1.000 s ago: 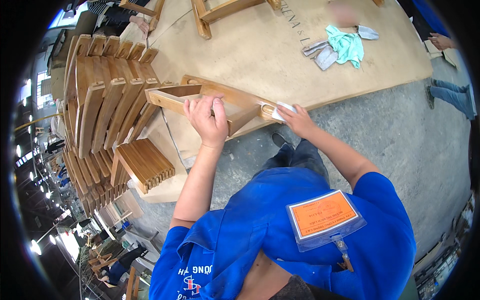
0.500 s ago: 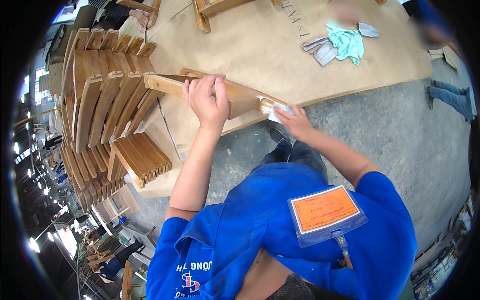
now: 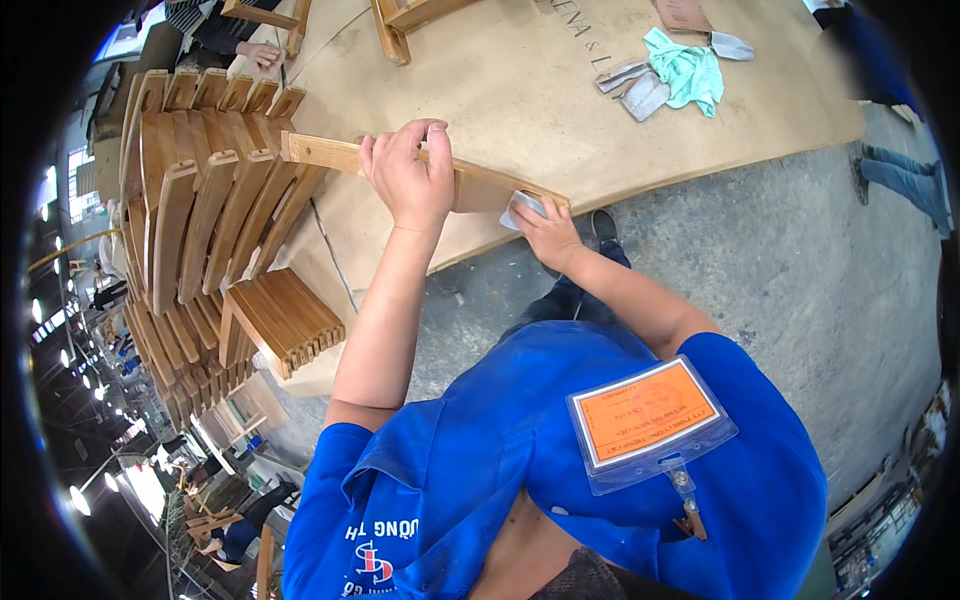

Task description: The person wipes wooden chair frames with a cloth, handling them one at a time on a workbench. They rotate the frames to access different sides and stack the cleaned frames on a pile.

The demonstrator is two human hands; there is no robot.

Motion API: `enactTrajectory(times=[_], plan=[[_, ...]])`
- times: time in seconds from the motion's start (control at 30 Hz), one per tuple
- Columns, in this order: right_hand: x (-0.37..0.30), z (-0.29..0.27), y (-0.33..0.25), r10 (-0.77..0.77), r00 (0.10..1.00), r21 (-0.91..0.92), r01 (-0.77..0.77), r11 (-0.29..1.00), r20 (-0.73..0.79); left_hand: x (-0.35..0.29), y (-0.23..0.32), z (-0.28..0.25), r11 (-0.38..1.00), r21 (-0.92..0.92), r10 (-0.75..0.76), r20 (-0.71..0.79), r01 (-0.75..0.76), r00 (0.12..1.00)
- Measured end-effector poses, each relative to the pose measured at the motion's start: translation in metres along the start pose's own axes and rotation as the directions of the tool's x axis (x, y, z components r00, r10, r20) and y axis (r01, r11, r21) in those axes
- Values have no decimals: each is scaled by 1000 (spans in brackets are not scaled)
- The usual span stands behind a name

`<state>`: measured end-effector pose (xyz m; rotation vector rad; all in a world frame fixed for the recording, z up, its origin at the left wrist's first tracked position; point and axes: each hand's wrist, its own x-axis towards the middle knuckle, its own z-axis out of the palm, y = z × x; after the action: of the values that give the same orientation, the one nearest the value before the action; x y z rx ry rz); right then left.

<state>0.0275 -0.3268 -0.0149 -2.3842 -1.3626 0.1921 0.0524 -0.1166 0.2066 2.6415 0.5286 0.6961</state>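
Note:
A brown wooden frame part is held over the near edge of the paper-covered table, tilted down toward the right. My left hand is closed around its upper rail, fingers wrapped over the wood. At the part's right end, my right hand presses a folded pale grey sheet, which looks like sandpaper, against the wood. The fingers of that hand partly cover both the sheet and the end of the wood.
Stacked curved wooden frames and a bundle of slats stand at the left. A mint-green cloth and grey pads lie on the table. Another person's hand rests at upper left; someone's legs show at right.
My right hand and the sheet have moved left along the wood's end. The part has turned, so its far rail no longer shows. My left hand keeps its grip.

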Motion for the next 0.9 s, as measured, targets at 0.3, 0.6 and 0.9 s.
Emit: enactTrajectory(times=[0.3,0.6,0.9], plan=[[5,-7,-9,51,999,64,-52,997,6,10,3,8,1000,-4,-10,22,10,1000],[11,-10,-16,109,986,133,-126,983,129,16,3,11,1000,0,-8,14,8,1000],[5,-11,-7,113,972,176,-150,973,204,13,1,8,1000,8,-4,22,4,1000]])
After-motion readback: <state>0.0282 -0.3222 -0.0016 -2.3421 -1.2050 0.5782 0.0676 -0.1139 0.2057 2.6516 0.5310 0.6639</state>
